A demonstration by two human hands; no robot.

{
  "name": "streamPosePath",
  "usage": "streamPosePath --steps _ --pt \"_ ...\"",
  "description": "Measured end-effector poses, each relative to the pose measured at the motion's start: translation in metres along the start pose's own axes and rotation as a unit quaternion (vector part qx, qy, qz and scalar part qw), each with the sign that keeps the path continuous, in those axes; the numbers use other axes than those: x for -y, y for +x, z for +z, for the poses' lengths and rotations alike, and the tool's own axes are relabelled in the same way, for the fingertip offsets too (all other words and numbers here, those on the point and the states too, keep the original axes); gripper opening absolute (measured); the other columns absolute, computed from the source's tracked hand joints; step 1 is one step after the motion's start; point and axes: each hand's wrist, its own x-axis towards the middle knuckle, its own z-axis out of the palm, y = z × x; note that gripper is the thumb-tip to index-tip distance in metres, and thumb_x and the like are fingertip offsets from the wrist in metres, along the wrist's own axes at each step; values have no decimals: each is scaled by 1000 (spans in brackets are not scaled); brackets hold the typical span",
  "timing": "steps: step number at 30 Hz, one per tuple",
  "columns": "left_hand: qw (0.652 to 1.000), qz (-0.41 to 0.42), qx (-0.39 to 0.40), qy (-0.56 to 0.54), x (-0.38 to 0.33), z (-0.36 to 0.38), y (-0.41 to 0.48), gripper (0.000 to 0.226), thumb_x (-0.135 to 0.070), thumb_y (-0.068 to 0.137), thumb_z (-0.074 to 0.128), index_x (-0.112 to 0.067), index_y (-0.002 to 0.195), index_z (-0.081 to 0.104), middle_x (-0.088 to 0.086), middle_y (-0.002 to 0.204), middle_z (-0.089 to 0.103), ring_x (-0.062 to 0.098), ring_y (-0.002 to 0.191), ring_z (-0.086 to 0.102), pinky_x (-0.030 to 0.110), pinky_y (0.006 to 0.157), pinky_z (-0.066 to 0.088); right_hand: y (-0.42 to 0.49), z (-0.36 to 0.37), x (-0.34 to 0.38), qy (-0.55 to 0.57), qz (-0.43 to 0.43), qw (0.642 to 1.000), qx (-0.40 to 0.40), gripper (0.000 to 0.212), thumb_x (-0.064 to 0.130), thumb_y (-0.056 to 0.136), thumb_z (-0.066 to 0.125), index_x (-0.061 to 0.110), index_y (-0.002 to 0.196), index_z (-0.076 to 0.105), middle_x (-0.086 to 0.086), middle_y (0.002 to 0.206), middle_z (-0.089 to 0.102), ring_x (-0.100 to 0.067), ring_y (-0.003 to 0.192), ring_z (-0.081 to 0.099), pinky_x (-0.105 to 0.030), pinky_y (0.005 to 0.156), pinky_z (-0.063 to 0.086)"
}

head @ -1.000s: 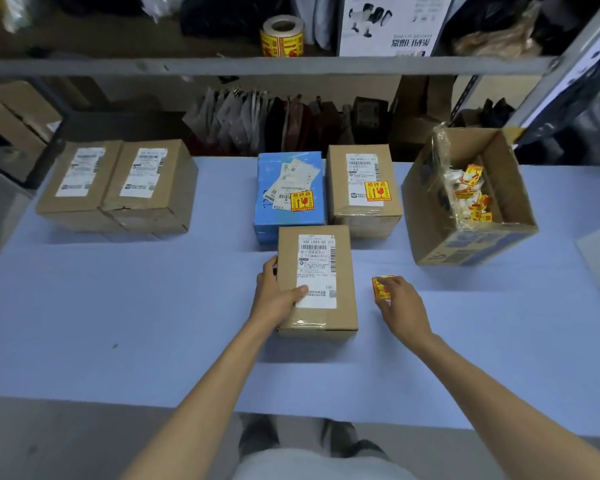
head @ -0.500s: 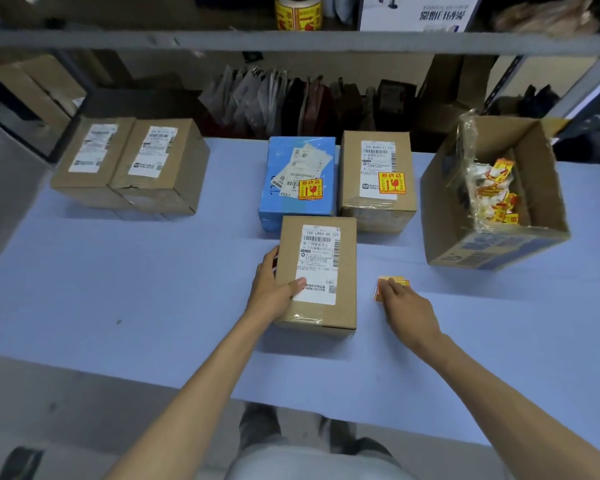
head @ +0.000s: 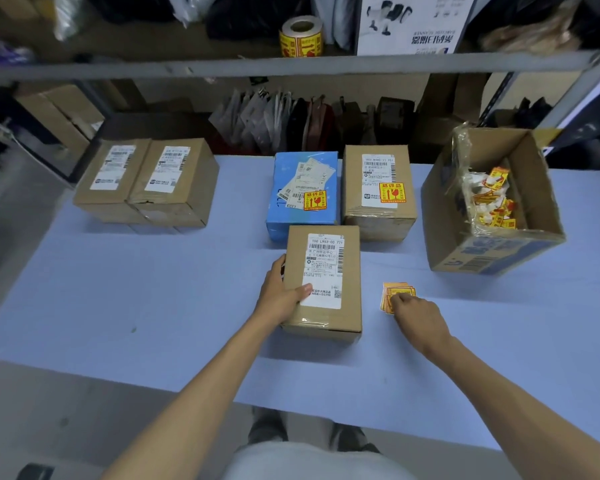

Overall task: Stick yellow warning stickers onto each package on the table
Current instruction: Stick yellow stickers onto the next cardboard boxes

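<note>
A brown package (head: 326, 271) with a white label lies in front of me on the blue table (head: 153, 306). My left hand (head: 281, 296) grips its left side, thumb on the label. To its right, a small fanned stack of yellow stickers (head: 397, 292) lies on the table; my right hand (head: 418, 318) has its curled fingertips pinching the stack's near edge. Behind, a blue package (head: 288, 216) and a brown package (head: 378, 216) each carry a yellow sticker. Two brown packages (head: 113, 188) (head: 174, 199) at the far left carry only white labels.
An open carton (head: 492, 251) with a plastic bag of yellow stickers and backing scraps stands at the right. A roll of yellow stickers (head: 301, 36) sits on the metal shelf above the table's far edge. Bags hang behind the table.
My right hand has lowered the yellow stickers onto the table, where they now lie fanned out. My left hand stays on the package.
</note>
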Motion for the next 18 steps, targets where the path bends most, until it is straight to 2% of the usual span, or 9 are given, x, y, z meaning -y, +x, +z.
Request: streamPosePath --steps 2,6,8,10,12,13,15,16,18 --pt "1000 1 1 10 0 0 1 74 -11 84 71 -25 144 31 0 138 46 12 111 47 28 91 43 1 3 -4 30 43 998 25 17 -2 80 54 6 93 61 -11 98 64 -33 88 62 -30 58 34" --pt "999 -5 -1 45 -2 -2 4 76 -11 81 73 -21 144 30 3 139 45 19 120 49 30 94 42 1 -2 -8 62 93 994 -13 7 15 80 63 15 85 68 -1 101 65 -25 94 58 -30 60 48" --pt "994 3 -20 107 -6 -2 4 81 -15 78 76 -21 143 28 5 137 38 22 126 43 34 101 41 0 -10 -10 68 101 990 -77 8 7 75 72 13 80 73 -5 92 64 -28 88 57 -31 50 46" --pt "971 73 -63 217 -14 2 3 82 -17 76 76 -19 142 27 4 134 32 21 128 32 34 105 35 -3 -27 -6 93 109 974 -174 11 7 68 82 14 75 76 -5 74 60 -30 72 58 -28 39 38" --pt "951 163 -73 252 -25 9 3 66 -15 79 72 -19 134 36 3 126 40 20 120 37 30 99 39 -1 -50 3 157 124 948 -247 4 15 78 77 16 81 78 -5 68 67 -32 65 63 -28 42 39" --pt "957 174 -49 225 -33 13 3 53 -17 82 69 -19 128 44 2 120 49 19 112 47 29 92 44 1 -61 10 204 137 932 -267 6 18 83 73 16 86 78 -5 70 71 -30 65 66 -30 46 44" --pt "985 116 24 122 -50 20 5 26 -25 89 62 -19 114 57 2 106 64 16 93 63 28 75 51 3 -84 27 305 141 896 -291 11 21 87 68 16 91 77 -2 74 75 -20 62 67 -30 55 48" --pt "994 74 53 67 -57 23 7 19 -28 91 58 -17 107 61 3 101 68 16 87 67 29 72 53 4 -94 36 367 137 870 -301 12 21 87 68 15 91 77 1 76 75 -12 62 66 -27 58 50" --pt "995 -11 100 -27 -67 25 14 21 -31 93 54 -15 102 65 5 98 72 19 85 70 33 75 55 7 -108 53 505 133 800 -295 12 18 87 67 13 93 77 5 80 74 -4 69 67 -21 65 55"
